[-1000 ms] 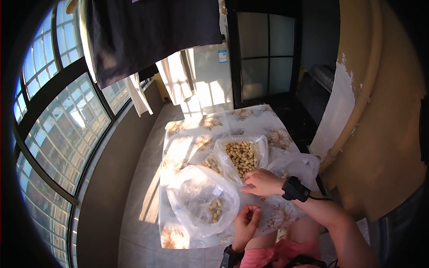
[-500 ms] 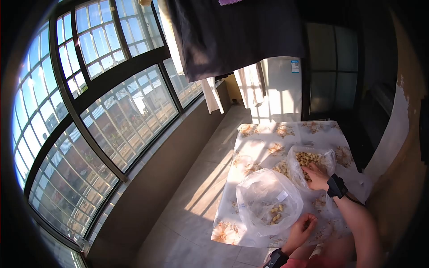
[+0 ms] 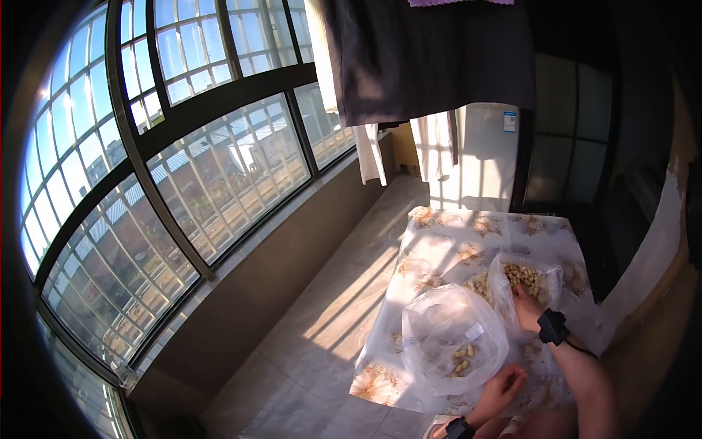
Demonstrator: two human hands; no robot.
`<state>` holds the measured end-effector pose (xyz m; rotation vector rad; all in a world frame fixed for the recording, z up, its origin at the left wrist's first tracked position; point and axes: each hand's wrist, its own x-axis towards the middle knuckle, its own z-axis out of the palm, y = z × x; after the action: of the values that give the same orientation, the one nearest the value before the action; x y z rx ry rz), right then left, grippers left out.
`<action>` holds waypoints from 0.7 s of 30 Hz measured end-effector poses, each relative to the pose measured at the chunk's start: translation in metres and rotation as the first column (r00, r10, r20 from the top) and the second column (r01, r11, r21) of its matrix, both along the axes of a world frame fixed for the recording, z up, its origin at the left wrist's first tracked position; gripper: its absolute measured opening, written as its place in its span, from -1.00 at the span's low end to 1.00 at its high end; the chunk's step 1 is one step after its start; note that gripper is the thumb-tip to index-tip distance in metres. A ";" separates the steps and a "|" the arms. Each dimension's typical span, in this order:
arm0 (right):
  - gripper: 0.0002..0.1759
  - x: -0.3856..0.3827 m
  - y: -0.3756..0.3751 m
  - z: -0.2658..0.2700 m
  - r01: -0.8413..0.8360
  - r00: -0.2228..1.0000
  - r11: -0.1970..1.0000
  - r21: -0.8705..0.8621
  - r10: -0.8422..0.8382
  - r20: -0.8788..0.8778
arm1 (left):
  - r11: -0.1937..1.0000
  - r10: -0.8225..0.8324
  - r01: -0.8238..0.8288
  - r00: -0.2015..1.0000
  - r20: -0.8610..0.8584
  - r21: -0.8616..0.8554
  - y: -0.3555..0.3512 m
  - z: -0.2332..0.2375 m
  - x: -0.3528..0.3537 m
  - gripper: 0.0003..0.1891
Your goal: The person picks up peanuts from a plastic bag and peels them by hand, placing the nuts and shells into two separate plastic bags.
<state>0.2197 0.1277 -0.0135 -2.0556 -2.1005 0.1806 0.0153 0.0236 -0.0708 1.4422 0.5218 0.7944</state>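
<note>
On a flowered tablecloth [image 3: 380, 366] lie two clear plastic bags. The right bag [image 3: 552, 282] holds many peanuts in their shells [image 3: 522, 276]. My right hand [image 3: 526, 307] reaches into it at the near edge of the peanuts; its fingertips are hidden. Only several peanuts [image 3: 462, 361] lie in the wide-open left bag [image 3: 431, 322]. Just off that bag's near right edge is my left hand [image 3: 503, 388], with its fingers curled in; whether anything is between them is too small to tell. More peanuts [image 3: 479, 284] show between the bags.
Barred windows [image 3: 227, 175] run along the left above a low wall [image 3: 278, 271]. Dark cloth [image 3: 431, 66] and white cloth [image 3: 436, 146] hang beyond the table. A pale cabinet [image 3: 486, 161] stands behind it. Sunlit floor tiles [image 3: 329, 307] lie to the left.
The whole view has shifted, so the table sits slightly lower and further right. My right hand has drawn back a little toward the near side of the peanuts. My left hand stays beside the left bag.
</note>
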 end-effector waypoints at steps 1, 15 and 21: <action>-0.40 -0.004 -0.001 0.004 0.001 1.000 1.000 0.001 -0.001 -0.001 | 1.000 -0.001 0.001 1.000 -0.001 0.001 0.000 -0.003 0.001 -0.79; -0.60 0.003 -0.004 0.023 0.154 0.930 0.970 0.186 -0.079 -0.359 | 0.999 0.039 -0.039 0.999 0.002 0.034 0.002 0.002 -0.001 -0.82; -0.77 0.000 -0.012 0.035 0.099 0.947 0.950 0.294 0.000 -0.320 | 0.997 0.057 -0.058 0.998 0.018 0.043 0.001 -0.006 0.003 -0.81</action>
<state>0.2201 0.1161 0.0215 -1.7618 -1.7559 0.1527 0.0186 0.0248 -0.0765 1.4645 0.5377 0.8677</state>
